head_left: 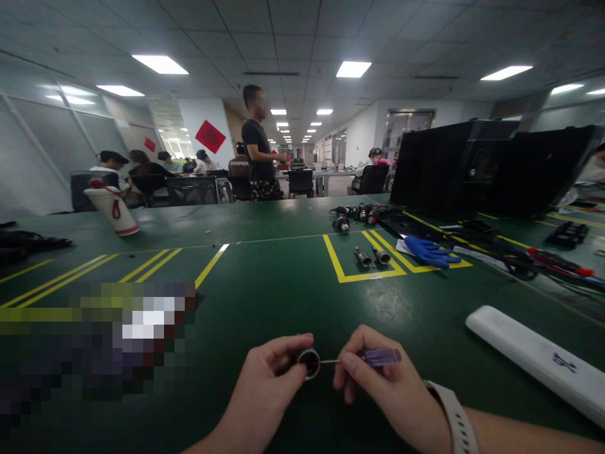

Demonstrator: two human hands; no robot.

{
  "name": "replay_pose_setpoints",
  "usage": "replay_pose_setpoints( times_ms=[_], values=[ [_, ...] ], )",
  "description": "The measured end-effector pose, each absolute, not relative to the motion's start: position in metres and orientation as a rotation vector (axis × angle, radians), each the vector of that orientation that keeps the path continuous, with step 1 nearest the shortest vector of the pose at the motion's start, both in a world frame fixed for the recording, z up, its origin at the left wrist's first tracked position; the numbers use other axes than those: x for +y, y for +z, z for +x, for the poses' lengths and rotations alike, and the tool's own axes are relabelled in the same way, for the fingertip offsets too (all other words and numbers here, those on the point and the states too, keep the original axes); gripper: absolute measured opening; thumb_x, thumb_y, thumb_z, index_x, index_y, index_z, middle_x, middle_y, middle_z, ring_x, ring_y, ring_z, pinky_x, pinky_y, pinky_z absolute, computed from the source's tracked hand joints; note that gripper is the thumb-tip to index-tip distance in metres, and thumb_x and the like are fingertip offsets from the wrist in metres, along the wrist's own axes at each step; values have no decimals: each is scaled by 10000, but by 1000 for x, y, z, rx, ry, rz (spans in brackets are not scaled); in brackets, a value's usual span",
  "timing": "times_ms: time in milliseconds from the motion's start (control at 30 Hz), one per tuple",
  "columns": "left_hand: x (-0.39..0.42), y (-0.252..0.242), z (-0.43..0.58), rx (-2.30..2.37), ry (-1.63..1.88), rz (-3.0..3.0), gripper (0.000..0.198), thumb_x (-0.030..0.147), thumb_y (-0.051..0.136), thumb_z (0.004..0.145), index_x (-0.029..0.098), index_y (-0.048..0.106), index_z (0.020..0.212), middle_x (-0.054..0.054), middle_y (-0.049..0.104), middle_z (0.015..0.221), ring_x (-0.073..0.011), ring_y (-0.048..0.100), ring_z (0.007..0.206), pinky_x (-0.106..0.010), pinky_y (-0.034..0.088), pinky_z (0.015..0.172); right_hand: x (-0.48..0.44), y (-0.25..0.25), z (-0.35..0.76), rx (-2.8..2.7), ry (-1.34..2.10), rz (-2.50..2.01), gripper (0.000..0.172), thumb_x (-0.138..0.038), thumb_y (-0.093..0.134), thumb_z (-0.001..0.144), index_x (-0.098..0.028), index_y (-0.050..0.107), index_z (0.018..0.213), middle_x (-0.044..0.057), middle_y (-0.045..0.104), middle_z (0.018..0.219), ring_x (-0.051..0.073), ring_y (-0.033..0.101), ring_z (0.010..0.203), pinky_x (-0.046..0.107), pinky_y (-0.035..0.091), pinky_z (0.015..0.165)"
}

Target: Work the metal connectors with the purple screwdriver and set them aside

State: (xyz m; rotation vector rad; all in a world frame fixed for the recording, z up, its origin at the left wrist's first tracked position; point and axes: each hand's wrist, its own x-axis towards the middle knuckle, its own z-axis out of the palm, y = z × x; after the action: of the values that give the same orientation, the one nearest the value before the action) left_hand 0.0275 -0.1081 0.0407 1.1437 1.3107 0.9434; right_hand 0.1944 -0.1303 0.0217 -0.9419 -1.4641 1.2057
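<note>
Low over the green table, my left hand point(278, 372) pinches a round metal connector shell point(311, 364) between thumb and fingers. Its open ring end faces me, and the fingers hide much of its body. My right hand point(378, 378), with a pale watch strap on the wrist, is closed around a small screwdriver point(382, 357) with a purple see-through handle. The thin shaft points left, and its tip meets the right side of the ring. Whether the tip sits in a screw cannot be made out.
Two metal connectors point(363, 256) lie inside yellow tape beyond my hands. A blue glove point(429, 251) rests right of them, near cables and black cases point(435, 170). A white bar point(539, 359) lies at right, a cup point(113, 209) at far left. A person point(259, 145) stands behind the table.
</note>
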Motion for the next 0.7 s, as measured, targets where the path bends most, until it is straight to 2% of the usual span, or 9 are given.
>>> replay_pose_setpoints(
  times_ms=[200, 333, 433, 567, 700],
  values=[
    [-110, 44, 27, 1324, 954, 1163, 286, 113, 657, 561, 170, 734, 831, -72, 738, 917, -221, 676, 848, -316, 518, 801, -130, 22, 195, -1433, 1234, -926, 328, -466, 525, 819, -155, 478, 722, 29, 600, 648, 102, 550, 508, 225, 450, 493],
    [-109, 44, 27, 1322, 967, 1147, 283, 99, 658, 553, 174, 735, 814, -75, 737, 920, -228, 678, 846, -330, 521, 801, -131, 26, 197, -1472, 1163, -954, 284, -413, 495, 844, -154, 491, 729, 36, 607, 658, 108, 555, 520, 230, 451, 499],
    [-108, 43, 28, 1316, 984, 1134, 270, 112, 680, 541, 170, 734, 799, -83, 738, 908, -234, 682, 833, -343, 524, 804, -136, 28, 198, -1656, 925, -1031, 228, -308, 460, 861, -153, 534, 711, 19, 588, 606, 112, 546, 510, 226, 422, 496],
    [-108, 40, 29, 1300, 1010, 1132, 244, 110, 685, 519, 164, 732, 753, -82, 736, 921, -234, 679, 861, -331, 523, 822, -143, 26, 196, -1882, 490, -1068, 170, -167, 462, 814, -167, 563, 678, 9, 588, 595, 126, 561, 567, 241, 405, 563],
    [-107, 38, 30, 1271, 1029, 1133, 204, 114, 692, 505, 166, 728, 699, -79, 739, 910, -245, 675, 883, -336, 533, 813, -145, 22, 191, -1973, 295, -951, 139, -103, 453, 782, -170, 538, 694, -1, 585, 602, 112, 552, 562, 223, 401, 566]
  ],
)
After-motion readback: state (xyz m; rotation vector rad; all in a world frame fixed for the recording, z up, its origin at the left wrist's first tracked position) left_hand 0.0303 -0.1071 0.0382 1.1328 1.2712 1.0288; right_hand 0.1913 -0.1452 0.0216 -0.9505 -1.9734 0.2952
